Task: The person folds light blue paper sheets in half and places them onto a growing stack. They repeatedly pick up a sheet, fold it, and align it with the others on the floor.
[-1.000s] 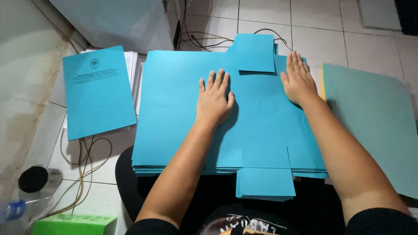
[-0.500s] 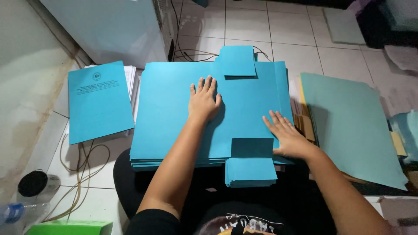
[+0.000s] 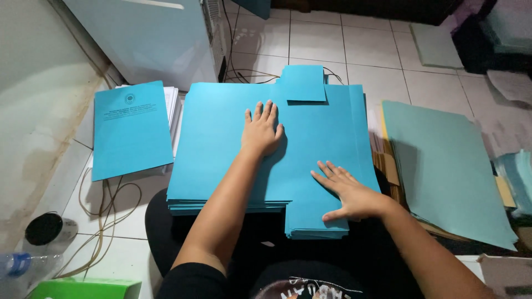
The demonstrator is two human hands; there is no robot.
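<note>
Blue die-cut card sheets (image 3: 221, 144) lie stacked, lower layers hidden, under the flat, spread, empty left hand (image 3: 261, 130) and right hand (image 3: 346, 191), forearms cut off below.

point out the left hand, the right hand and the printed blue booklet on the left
left hand (image 3: 262, 130), head view, on the back of the hand, flat on the blue sheet stack (image 3: 221, 144)
right hand (image 3: 350, 195), head view, on the back of the hand
printed blue booklet (image 3: 132, 135), head view, middle of its cover
</note>
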